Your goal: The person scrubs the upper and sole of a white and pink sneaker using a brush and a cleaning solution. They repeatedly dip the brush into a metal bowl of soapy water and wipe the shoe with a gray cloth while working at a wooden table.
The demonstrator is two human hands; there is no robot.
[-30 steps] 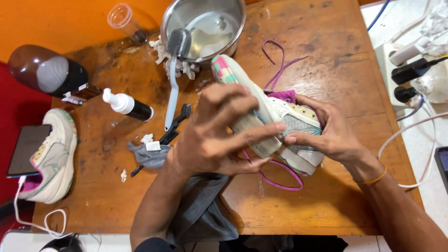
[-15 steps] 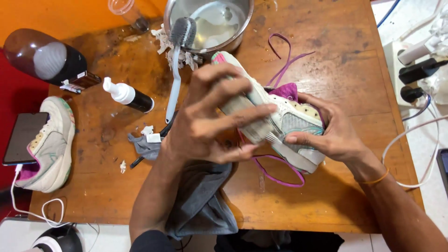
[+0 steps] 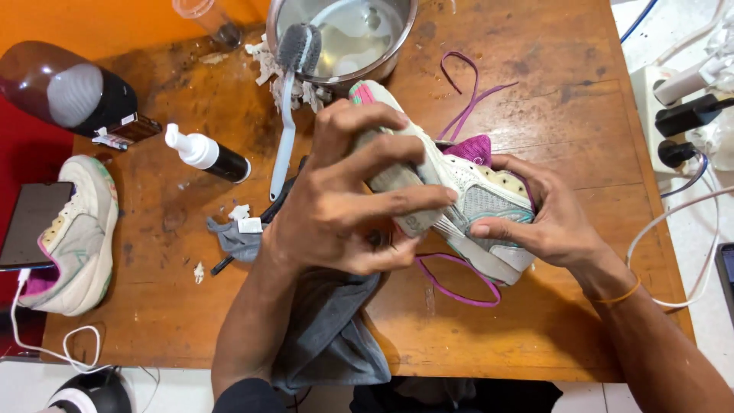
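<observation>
A white and grey sneaker [image 3: 478, 191] with a pink tongue and loose purple laces is held above the wooden table [image 3: 535, 99]. My left hand [image 3: 344, 199] wraps over its toe and sole, fingers spread across the side. My right hand [image 3: 547, 218] grips the heel end from the right. A grey cloth [image 3: 329, 321] lies under my left forearm and hangs over the table's near edge.
A metal bowl [image 3: 397, 46] of water stands at the back, a long-handled brush [image 3: 294, 76] leaning at its rim. A black spray bottle [image 3: 206, 155], a second sneaker [image 3: 76, 237], a phone [image 3: 30, 222], a dark bottle [image 3: 69, 95] and a power strip [image 3: 680, 99] lie around.
Both hands keep their hold on the sneaker; my left fingers have shifted a little along its side. The view has tilted slightly.
</observation>
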